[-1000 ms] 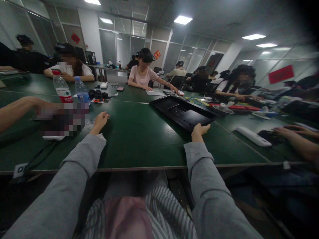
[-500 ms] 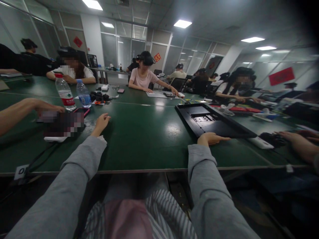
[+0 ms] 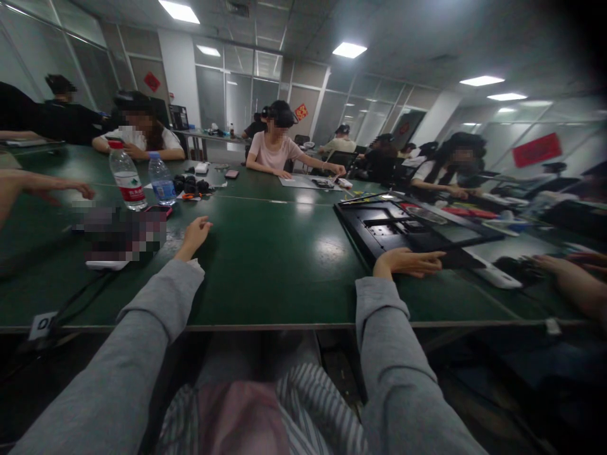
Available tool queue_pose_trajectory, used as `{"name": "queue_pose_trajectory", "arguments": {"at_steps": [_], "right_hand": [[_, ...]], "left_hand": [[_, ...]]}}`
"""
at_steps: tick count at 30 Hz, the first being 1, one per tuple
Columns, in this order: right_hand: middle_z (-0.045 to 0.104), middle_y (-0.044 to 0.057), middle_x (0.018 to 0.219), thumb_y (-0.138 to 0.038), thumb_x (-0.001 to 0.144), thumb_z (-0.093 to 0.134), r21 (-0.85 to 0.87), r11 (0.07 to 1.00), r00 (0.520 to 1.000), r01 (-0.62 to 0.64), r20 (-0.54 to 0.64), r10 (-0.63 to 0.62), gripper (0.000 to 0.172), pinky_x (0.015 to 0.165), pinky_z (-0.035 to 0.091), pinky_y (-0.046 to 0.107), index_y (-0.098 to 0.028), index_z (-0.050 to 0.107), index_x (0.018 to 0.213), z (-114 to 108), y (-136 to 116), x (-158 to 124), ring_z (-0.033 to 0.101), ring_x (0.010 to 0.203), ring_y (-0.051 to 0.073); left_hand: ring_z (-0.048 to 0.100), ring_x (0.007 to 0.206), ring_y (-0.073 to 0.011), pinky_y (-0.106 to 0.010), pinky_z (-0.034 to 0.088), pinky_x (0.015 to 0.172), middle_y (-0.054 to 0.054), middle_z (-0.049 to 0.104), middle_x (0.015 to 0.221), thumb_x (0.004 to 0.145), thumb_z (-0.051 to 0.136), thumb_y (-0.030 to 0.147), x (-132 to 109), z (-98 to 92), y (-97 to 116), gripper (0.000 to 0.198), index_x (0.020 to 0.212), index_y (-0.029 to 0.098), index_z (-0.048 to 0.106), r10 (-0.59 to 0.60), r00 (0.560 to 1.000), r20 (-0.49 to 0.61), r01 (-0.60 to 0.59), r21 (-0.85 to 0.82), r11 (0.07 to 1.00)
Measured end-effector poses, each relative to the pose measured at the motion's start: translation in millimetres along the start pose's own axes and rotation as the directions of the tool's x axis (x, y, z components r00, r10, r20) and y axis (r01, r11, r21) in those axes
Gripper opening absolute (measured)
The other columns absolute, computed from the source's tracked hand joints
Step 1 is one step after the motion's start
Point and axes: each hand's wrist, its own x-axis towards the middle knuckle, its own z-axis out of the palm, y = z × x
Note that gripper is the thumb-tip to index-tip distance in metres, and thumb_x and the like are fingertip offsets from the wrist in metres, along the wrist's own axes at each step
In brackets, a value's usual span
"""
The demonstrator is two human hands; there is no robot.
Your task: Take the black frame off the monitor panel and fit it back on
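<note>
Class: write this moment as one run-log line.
left hand: open, on green table | right hand: open, flat on near edge of black panel | nearby: water bottles

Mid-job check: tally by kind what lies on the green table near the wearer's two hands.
Clear plastic water bottles: 2
Black flat rectangular panel, at the fingers of the right hand: 1
White oblong plastic device: 1
Total: 4
</note>
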Motion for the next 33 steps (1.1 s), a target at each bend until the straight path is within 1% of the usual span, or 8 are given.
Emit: {"name": "queue_pose_trajectory", "arguments": {"at_steps": [3,5,8,12,19,24,29,33], "right_hand": [[0.036,0.031,0.161,-0.013,0.087,0.038,-0.009,0.999,0.988,-0.039,-0.148,0.037,0.088,0.127,0.026,0.069,-0.012,0.021,0.173,5,-17,-12,0.034,0.157,0.043],[0.04,0.027,0.161,-0.017,0.089,0.043,-0.002,0.988,0.986,0.155,-0.061,-0.155,0.085,0.128,0.027,0.067,-0.015,0.025,0.173,8,-27,-21,0.035,0.156,0.041],[0.045,0.025,0.158,-0.023,0.095,0.044,0.028,0.915,0.911,0.402,0.09,-0.403,0.075,0.126,0.029,0.07,-0.018,0.036,0.169,10,-41,-34,0.038,0.153,0.041],[0.05,0.025,0.151,-0.03,0.102,0.04,0.09,0.838,0.814,0.539,0.201,-0.545,0.065,0.122,0.032,0.073,-0.018,0.042,0.166,11,-54,-48,0.043,0.149,0.043],[0.056,0.028,0.15,-0.037,0.106,0.029,0.193,0.859,0.822,0.475,0.25,-0.511,0.072,0.12,0.043,0.059,-0.01,0.03,0.172,19,-56,-56,0.054,0.144,0.039],[0.075,0.021,0.12,-0.043,0.106,0.032,0.171,0.91,0.822,0.378,0.391,-0.415,0.073,0.112,0.05,0.055,-0.011,0.033,0.172,37,-40,-55,0.072,0.118,0.037],[0.077,0.02,0.115,-0.047,0.103,0.042,0.133,0.922,0.769,0.364,0.515,-0.378,0.067,0.114,0.048,0.058,-0.016,0.052,0.162,55,-26,-52,0.072,0.117,0.038],[0.077,0.02,0.117,-0.04,0.091,0.06,0.173,0.951,0.731,0.258,0.609,-0.309,0.068,0.115,0.049,0.056,-0.013,0.056,0.153,74,-17,-49,0.071,0.12,0.036]], "left_hand": [[0.075,0.123,-0.0267,-0.038,0.051,0.111,-0.02,0.078,0.129,0.1,0.056,0.024,-1,-0.5,2,0.05,0.147,0.007,0.063,0.0,1.0,0.009,0.0,0.001,1.0],[0.076,0.121,-0.0269,-0.039,0.052,0.111,-0.02,0.079,0.129,0.101,0.056,0.024,-2,-1.0,3,0.05,0.147,0.006,0.062,0.004,1.0,0.01,-0.004,-0.001,1.0],[0.076,0.119,-0.0268,-0.039,0.052,0.11,-0.018,0.08,0.126,0.099,0.057,0.025,-4,-1.9,6,0.048,0.144,0.01,0.064,0.007,1.0,-0.007,-0.007,-0.002,1.0],[0.077,0.117,-0.0272,-0.042,0.052,0.11,-0.016,0.081,0.122,0.098,0.057,0.025,-3,-1.5,5,0.049,0.145,0.013,0.063,0.01,1.0,-0.015,-0.01,-0.018,1.0],[0.074,0.12,-0.0281,-0.041,0.053,0.109,-0.018,0.076,0.132,0.1,0.063,0.038,-4,0.7,6,0.058,0.153,0.014,0.058,0.019,0.996,-0.089,-0.026,-0.077,0.997],[0.074,0.118,-0.0283,-0.041,0.056,0.103,-0.021,0.064,0.152,0.092,0.076,0.043,-11,6.1,16,0.081,0.163,0.018,0.047,0.084,0.993,-0.083,-0.096,-0.164,0.982],[0.074,0.079,-0.0204,-0.034,0.059,0.082,-0.013,0.08,0.106,0.097,0.067,0.038,-15,9.6,22,0.051,0.141,0.013,0.062,0.005,0.999,0.033,0.003,-0.233,0.972],[0.067,0.067,-0.0172,-0.028,0.054,0.066,-0.006,0.075,0.083,0.095,0.064,0.03,-18,6.0,27,0.024,0.112,0.015,0.07,-0.139,0.99,-0.009,0.131,-0.285,0.95]]}}
